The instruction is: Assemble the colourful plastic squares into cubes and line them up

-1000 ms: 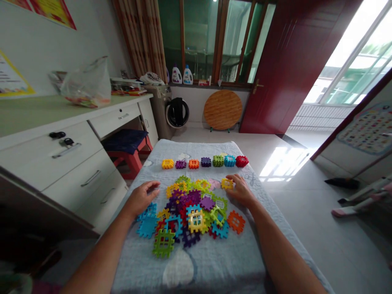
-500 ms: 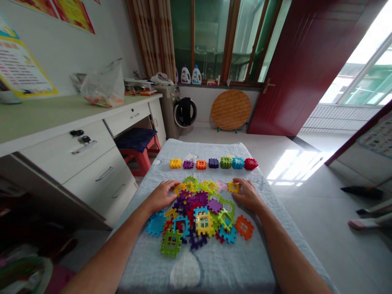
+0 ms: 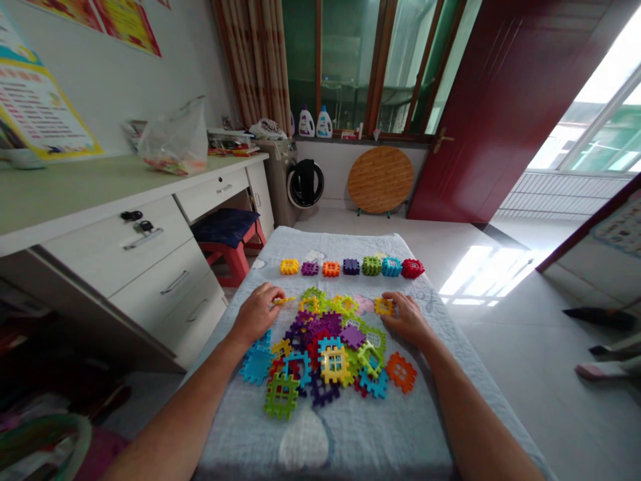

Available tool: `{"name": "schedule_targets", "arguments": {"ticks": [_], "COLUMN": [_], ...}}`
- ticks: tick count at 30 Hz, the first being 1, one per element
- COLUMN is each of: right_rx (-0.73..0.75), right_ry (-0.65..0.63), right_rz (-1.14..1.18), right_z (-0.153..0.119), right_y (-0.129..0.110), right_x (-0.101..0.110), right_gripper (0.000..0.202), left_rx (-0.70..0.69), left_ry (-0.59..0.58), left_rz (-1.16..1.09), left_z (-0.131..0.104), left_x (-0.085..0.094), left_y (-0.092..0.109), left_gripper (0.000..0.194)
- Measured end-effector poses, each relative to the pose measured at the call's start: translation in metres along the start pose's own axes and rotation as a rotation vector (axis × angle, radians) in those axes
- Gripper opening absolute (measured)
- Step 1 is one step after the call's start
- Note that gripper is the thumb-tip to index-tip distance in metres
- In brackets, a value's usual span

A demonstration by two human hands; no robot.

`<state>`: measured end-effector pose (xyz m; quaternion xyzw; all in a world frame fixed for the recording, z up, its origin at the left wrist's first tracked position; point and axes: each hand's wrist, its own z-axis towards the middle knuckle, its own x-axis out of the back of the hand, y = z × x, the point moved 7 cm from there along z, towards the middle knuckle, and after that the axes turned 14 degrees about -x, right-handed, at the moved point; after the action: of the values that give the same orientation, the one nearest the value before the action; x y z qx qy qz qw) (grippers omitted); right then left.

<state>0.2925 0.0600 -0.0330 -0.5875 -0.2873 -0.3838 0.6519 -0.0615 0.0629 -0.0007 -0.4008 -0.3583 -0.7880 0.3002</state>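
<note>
My left hand pinches a thin yellow interlocking building tile, turned edge-on, at the left of a loose pile. On the other side, my right hand has its fingers on a yellow square tile with a window grid. Between the hands lies the heap of notched plastic tiles, among them a purple tile, a pale yellow window tile, a green tile, a blue tile and an orange tile.
Behind the pile stands a row of small assembled blocks, from a yellow block to a red block. A pale cloth covers the table. At left are a desk with drawers and a red stool.
My left hand has drawn a yellow tile away from the pile's left edge and tipped it edge-on. My right hand stays by its yellow tile. The view has shifted slightly.
</note>
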Motion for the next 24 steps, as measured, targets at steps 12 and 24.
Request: {"name": "schedule_targets", "arguments": {"ticks": [12, 24], "right_rx": [0.042, 0.034], "right_ry": [0.029, -0.066], "right_rz": [0.091, 0.026], "right_z": [-0.002, -0.006], "right_y": [-0.007, -0.009], "right_x": [0.001, -0.006], "right_gripper": [0.043, 0.056], "left_rx": [-0.031, -0.027], "left_ry": [-0.335, -0.003], "left_rz": [-0.036, 0.068], "left_z": [0.005, 0.023], "left_x": [-0.012, 0.021], "left_y": [0.001, 0.009], "left_gripper": [0.056, 0.042]}}
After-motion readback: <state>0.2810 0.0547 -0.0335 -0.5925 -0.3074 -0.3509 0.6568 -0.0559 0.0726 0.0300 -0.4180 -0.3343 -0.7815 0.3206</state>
